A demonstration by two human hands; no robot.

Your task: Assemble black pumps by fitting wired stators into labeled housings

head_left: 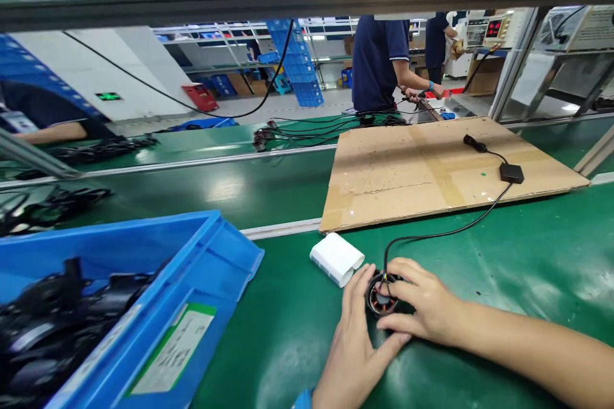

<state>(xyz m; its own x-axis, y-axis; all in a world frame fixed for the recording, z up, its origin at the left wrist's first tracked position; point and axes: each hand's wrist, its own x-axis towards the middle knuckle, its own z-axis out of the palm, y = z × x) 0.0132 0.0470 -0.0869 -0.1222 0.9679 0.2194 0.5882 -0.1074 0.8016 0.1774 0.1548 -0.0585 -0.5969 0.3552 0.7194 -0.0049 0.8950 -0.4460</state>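
A small round black motor part with copper windings [381,299] rests on the green table [527,268] close to me. My left hand [352,345] cups it from the left side with curved fingers. From the right, my right hand [425,303] lies over it, fingers pressed against its top. A black cable [451,230] runs from the part up to a black adapter box [511,172] lying on a cardboard sheet [407,172]. Just behind the part sits a white block [336,257].
A blue bin [192,268] with several black parts stands at the near left. Beyond the cardboard a green conveyor belt [215,185] carries cable bundles. A person in a dark shirt [378,57] works across the line; another person's arm [43,131] shows at far left.
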